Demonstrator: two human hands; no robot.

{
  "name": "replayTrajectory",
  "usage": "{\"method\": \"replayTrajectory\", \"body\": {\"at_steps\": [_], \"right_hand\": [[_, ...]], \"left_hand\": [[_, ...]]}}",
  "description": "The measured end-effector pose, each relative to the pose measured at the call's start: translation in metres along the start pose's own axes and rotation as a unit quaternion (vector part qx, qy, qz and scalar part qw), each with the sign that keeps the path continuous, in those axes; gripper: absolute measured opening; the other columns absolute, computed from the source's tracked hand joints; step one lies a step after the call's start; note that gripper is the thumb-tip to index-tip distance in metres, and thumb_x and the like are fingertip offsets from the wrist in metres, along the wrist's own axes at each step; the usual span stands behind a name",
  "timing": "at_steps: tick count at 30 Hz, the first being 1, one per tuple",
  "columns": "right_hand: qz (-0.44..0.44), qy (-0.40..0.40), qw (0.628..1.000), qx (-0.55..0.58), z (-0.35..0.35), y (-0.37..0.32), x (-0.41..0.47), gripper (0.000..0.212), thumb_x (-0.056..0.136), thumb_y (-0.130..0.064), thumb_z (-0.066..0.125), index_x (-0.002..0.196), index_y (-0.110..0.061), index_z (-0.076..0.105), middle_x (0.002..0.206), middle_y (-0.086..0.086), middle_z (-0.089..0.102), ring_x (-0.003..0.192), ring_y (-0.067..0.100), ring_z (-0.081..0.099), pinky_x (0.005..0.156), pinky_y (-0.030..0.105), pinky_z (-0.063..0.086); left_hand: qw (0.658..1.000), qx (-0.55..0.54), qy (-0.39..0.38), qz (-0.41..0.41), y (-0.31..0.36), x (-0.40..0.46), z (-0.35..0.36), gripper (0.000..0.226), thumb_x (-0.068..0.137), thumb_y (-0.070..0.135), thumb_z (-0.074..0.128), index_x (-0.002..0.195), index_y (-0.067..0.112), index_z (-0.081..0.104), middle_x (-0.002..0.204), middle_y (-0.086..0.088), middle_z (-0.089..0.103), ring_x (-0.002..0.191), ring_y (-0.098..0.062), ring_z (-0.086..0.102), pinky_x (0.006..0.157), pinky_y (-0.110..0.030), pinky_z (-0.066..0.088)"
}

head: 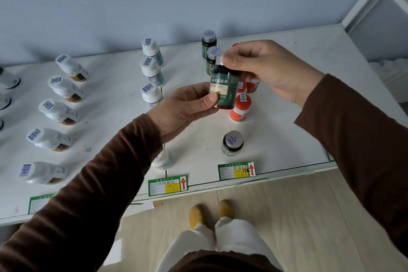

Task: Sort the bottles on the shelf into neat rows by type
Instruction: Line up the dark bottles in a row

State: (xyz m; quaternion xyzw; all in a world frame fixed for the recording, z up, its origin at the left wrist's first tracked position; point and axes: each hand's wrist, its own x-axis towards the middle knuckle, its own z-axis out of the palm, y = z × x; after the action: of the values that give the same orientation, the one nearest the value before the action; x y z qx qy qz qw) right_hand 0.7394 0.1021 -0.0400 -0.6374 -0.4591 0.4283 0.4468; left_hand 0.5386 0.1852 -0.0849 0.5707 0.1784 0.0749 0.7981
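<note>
Far left of the white shelf we see dark-capped containers cut off by the frame edge, type unreadable. Next, a column of five white bottles with brown labels, running front to back, each with a barcode sticker on the cap. Then a column of white bottles with pale blue labels, three at the back, a fourth near the front edge partly behind our left sleeve. Our left arm comes up from bottom left; left hand is curled round the lower body of the dark green bottle, thumb across its label. The bottle is held upright in the air above the shelf, not touching it. Behind it two more green bottles with silver caps stand in line at the back. Right hand reaches in from the right, palm down, fingers pinching the held bottle's silver cap from above. Below that hand, orange bottles stand clustered, partly hidden. One more dark silver-capped bottle stands alone nearer the front edge. Green price tags sit on the shelf lip. Below: wooden floor, yellow shoes.
</note>
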Motion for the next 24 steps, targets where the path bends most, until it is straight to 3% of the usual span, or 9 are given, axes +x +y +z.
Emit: {"method": "replayTrajectory", "body": {"at_steps": [3,5,8,10,14,18,24], "right_hand": [[-0.011,-0.007,0.995,-0.096,0.000,-0.002,0.004,0.031,0.083,-0.041,0.073,0.111,-0.027,0.072,0.101,-0.006,0.073,0.088,0.006,0.068,0.072,0.011,0.053],[-0.036,0.008,0.976,-0.212,0.003,0.002,0.010,0.034,0.082,-0.038,0.075,0.114,-0.027,0.070,0.102,-0.008,0.070,0.091,0.006,0.066,0.073,0.011,0.052],[-0.058,0.002,0.937,-0.344,0.012,0.016,0.016,0.033,0.079,-0.035,0.076,0.110,-0.025,0.067,0.099,-0.007,0.068,0.086,0.011,0.062,0.078,0.029,0.050],[-0.069,-0.022,0.912,-0.404,0.019,0.032,0.019,0.032,0.081,-0.033,0.073,0.111,-0.025,0.064,0.104,-0.006,0.064,0.090,0.012,0.058,0.075,0.028,0.044],[-0.082,-0.049,0.879,-0.468,0.026,0.061,0.021,0.029,0.085,-0.028,0.067,0.113,-0.024,0.061,0.112,-0.006,0.059,0.098,0.016,0.058,0.077,0.028,0.043],[-0.091,-0.062,0.842,-0.528,0.031,0.074,0.020,0.033,0.086,-0.027,0.067,0.118,-0.020,0.059,0.111,-0.001,0.059,0.096,0.022,0.060,0.080,0.039,0.051],[-0.118,-0.067,0.818,-0.558,0.028,0.082,0.018,0.035,0.085,-0.028,0.068,0.117,-0.021,0.057,0.108,0.000,0.058,0.089,0.022,0.059,0.075,0.037,0.049]], "left_hand": [[0.996,0.088,0.021,-0.002,0.003,0.008,-0.007,0.042,0.090,0.014,0.060,0.130,0.003,0.055,0.126,-0.017,0.063,0.117,-0.028,0.061,0.102,-0.030,0.047],[0.981,0.179,0.077,-0.011,0.000,0.017,-0.013,0.040,0.085,0.008,0.069,0.124,0.005,0.059,0.116,-0.012,0.069,0.105,-0.023,0.068,0.093,-0.029,0.051],[0.918,0.365,0.149,-0.036,-0.014,0.035,-0.020,0.038,0.077,0.012,0.078,0.111,0.010,0.062,0.098,-0.002,0.070,0.096,-0.026,0.068,0.089,-0.037,0.054],[0.885,0.434,0.161,-0.060,-0.027,0.045,-0.020,0.037,0.072,0.018,0.081,0.103,0.015,0.061,0.093,-0.001,0.067,0.093,-0.029,0.066,0.084,-0.036,0.054],[0.850,0.499,0.143,-0.086,-0.052,0.063,-0.022,0.046,0.071,0.029,0.082,0.110,0.013,0.062,0.103,-0.007,0.068,0.092,-0.027,0.062,0.086,-0.039,0.052],[0.822,0.549,0.116,-0.103,-0.066,0.075,-0.024,0.052,0.075,0.027,0.078,0.123,0.015,0.059,0.110,-0.005,0.068,0.098,-0.023,0.061,0.091,-0.035,0.048],[0.817,0.557,0.110,-0.097,-0.073,0.080,-0.025,0.049,0.076,0.027,0.078,0.121,0.017,0.060,0.108,-0.002,0.067,0.095,-0.019,0.059,0.085,-0.027,0.044]]}}
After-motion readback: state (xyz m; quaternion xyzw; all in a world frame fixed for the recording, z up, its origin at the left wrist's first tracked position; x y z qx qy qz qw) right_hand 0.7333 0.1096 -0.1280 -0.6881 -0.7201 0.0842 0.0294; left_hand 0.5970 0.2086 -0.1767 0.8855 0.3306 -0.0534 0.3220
